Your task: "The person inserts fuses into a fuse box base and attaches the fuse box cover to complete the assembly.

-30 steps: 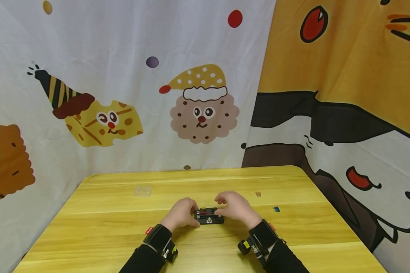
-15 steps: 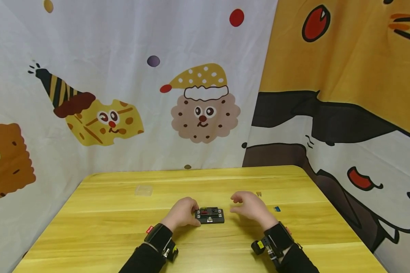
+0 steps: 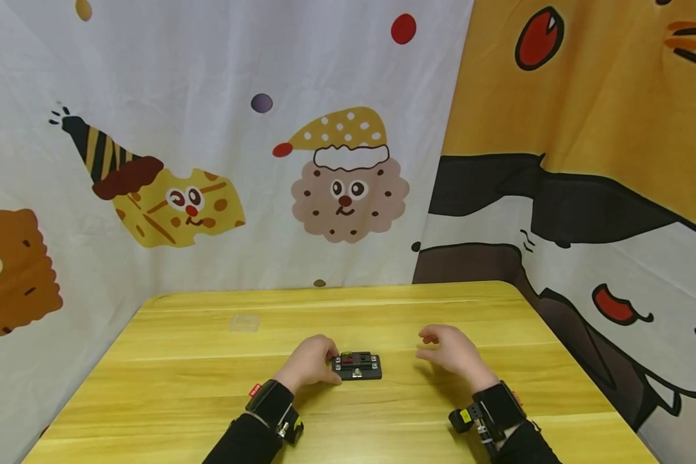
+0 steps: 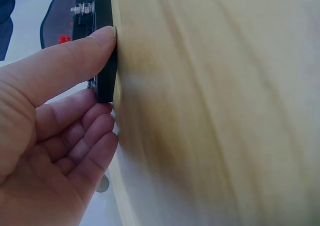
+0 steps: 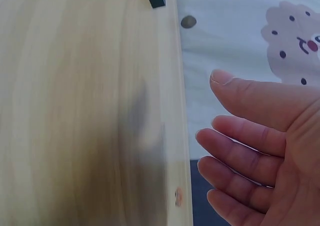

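Observation:
A small black rectangular terminal block (image 3: 356, 366), with metal screw terminals and a red part on top, lies on the wooden table (image 3: 180, 386) in the head view. At its left end my left hand (image 3: 307, 362) grips it, thumb on the near edge and fingers at the far side. The left wrist view shows the thumb pressed on the dark base (image 4: 104, 80). Off to the right, my right hand (image 3: 452, 351) hovers over the table with nothing held, its fingers loosely bent and the thumb apart, as the right wrist view of this hand (image 5: 250, 156) shows.
A clear plastic case (image 3: 245, 323) lies toward the back left. One small brownish piece (image 5: 178, 196) shows on the table in the right wrist view; the right hand hides that spot in the head view. A printed curtain (image 3: 209, 129) hangs behind the table.
My right hand has left the block and moved to the right, now covering the small brown and blue pieces in the head view. The left hand and block have stayed put.

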Motion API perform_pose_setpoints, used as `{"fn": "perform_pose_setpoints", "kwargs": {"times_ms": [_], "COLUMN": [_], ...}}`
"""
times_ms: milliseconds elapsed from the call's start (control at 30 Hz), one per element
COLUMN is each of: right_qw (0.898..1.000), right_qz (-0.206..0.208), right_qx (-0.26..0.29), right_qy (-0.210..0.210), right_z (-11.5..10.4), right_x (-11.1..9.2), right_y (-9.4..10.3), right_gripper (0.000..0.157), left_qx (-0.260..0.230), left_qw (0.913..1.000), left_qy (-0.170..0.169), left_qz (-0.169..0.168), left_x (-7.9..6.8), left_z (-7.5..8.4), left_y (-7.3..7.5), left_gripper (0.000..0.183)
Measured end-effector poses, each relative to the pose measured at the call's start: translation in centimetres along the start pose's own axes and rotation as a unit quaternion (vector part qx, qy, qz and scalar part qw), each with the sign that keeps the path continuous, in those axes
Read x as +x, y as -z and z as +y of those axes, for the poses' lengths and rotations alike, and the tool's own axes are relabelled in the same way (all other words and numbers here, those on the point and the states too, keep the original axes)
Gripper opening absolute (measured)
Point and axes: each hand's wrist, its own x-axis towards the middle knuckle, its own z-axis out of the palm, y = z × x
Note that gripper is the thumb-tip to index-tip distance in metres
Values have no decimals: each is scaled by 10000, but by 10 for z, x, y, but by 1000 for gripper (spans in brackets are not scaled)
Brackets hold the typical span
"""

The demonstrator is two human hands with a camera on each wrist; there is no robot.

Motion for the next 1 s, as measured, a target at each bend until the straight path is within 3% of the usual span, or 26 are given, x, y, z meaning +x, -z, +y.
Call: {"fn": "perform_pose_setpoints", "kwargs": {"times_ms": [467,1000], "right_qw": [9998,9965], "right_qz": [136,205], "right_qx": [-56,-585], "right_qy": [-150,-560], "right_z": [24,47], "right_x": [-14,-19], "right_y": [21,46], "right_gripper": [41,43], "left_qx": [-13,-27], "left_qw": [10000,10000], "left_qy": [54,52], "left_qz": [-7,14], "left_x": [0,-1], "left_z": [1,0], "left_y": [1,0], "left_gripper": [43,43]}}
